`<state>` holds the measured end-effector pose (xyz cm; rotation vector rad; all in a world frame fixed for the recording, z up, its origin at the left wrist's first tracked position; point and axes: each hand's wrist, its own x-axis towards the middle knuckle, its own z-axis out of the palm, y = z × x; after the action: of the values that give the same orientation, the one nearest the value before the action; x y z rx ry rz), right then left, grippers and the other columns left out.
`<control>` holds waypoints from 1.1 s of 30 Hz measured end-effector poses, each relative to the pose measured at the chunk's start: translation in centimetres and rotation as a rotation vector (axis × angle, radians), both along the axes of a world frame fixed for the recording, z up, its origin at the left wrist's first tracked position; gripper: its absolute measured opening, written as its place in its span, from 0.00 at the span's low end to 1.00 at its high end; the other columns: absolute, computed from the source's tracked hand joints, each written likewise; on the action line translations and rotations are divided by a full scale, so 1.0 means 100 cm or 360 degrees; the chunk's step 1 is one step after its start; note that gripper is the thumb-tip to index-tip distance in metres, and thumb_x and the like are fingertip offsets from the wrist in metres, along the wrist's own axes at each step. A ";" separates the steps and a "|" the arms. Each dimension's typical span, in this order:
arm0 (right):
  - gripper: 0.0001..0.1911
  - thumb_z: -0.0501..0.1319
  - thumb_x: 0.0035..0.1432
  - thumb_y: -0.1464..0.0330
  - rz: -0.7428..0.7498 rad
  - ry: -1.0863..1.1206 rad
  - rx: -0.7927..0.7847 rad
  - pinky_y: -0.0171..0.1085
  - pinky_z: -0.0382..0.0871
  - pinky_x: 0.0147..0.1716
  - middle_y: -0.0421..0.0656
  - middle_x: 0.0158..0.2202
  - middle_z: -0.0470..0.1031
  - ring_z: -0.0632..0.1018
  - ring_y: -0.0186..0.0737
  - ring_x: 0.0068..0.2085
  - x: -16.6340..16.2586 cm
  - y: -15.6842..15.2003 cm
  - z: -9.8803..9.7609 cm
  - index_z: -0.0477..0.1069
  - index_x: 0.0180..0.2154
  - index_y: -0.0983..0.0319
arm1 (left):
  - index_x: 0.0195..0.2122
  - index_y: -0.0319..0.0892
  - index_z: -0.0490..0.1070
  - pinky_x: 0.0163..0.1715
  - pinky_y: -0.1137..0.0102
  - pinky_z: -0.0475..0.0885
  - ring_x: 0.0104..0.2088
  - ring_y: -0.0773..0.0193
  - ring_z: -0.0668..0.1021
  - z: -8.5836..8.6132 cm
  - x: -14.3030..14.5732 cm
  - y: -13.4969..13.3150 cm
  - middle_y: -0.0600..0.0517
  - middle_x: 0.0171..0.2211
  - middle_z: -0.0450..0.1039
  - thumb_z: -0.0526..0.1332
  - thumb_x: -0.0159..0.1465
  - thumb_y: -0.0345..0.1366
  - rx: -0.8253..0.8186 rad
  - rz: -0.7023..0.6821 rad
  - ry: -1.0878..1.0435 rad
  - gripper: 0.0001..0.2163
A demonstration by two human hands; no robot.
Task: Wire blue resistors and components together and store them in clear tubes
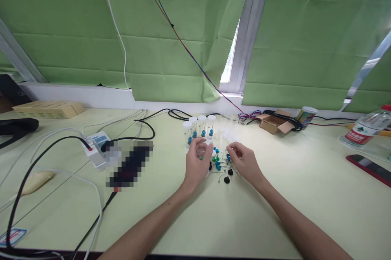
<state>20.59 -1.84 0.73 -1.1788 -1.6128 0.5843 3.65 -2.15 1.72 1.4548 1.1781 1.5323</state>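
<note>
While a cardboard box [49, 109] and a black cable [36, 158] lie far left on the pale table [305, 195], the left hand [197, 162] curls around a small clear vial [201, 151], fingers closed on it. Just behind stands a row of capped vials [199, 126] with blue parts inside. Between the hands lies a scatter of small blue, green and black components [220, 164]. The right hand [244, 161] has its fingertips pinched together above them; what it holds is too small to tell. Farther right sit an open carton [273, 123], a paper cup [306, 116], a water bottle [368, 127] and a phone [368, 167].
</note>
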 end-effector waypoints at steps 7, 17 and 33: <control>0.08 0.59 0.61 0.62 0.0069 -0.0078 0.0004 0.39 0.66 0.30 0.41 0.25 0.71 0.71 0.40 0.27 0.000 0.001 -0.004 0.70 0.36 0.59 | 0.43 0.44 0.66 0.37 0.69 0.71 0.34 0.64 0.74 0.004 -0.002 -0.005 0.52 0.33 0.70 0.55 0.66 0.47 0.0071 -0.0081 -0.0083 0.13; 0.12 0.61 0.56 0.70 0.0252 -0.0454 0.0039 0.43 0.68 0.43 0.44 0.40 0.74 0.74 0.44 0.43 -0.002 -0.004 -0.005 0.70 0.44 0.59 | 0.40 0.44 0.67 0.36 0.68 0.69 0.31 0.64 0.72 0.005 -0.001 -0.003 0.52 0.30 0.69 0.48 0.68 0.47 0.0035 -0.0140 -0.0308 0.14; 0.04 0.63 0.56 0.71 0.0477 -0.0733 -0.0212 0.46 0.66 0.50 0.44 0.45 0.66 0.69 0.45 0.50 -0.005 -0.015 0.000 0.74 0.35 0.57 | 0.39 0.44 0.67 0.32 0.70 0.67 0.27 0.65 0.72 0.005 -0.001 -0.008 0.55 0.24 0.68 0.46 0.69 0.43 0.0009 -0.0250 -0.0310 0.13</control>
<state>20.13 -3.36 0.78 -1.2384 -2.1962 0.6496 3.57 -2.93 2.25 1.3345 0.9239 1.5307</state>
